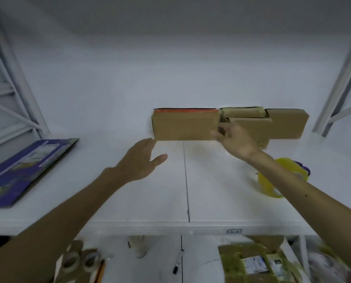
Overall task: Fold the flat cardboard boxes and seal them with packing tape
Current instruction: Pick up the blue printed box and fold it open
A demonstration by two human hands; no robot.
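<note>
Boxes folded and lined up at the back — flat stock not yet folded.
A row of brown cardboard boxes stands at the far side of the white table, long axis left to right, broad faces toward the viewer. The left hand, fingers spread and empty, is held near the row's left corner. The right hand is laid on the middle box — whether it is gripped cannot be told. A flat purple printed carton and a yellow tape roll lie aside, so folding and sealing are judged unfinished.
</note>
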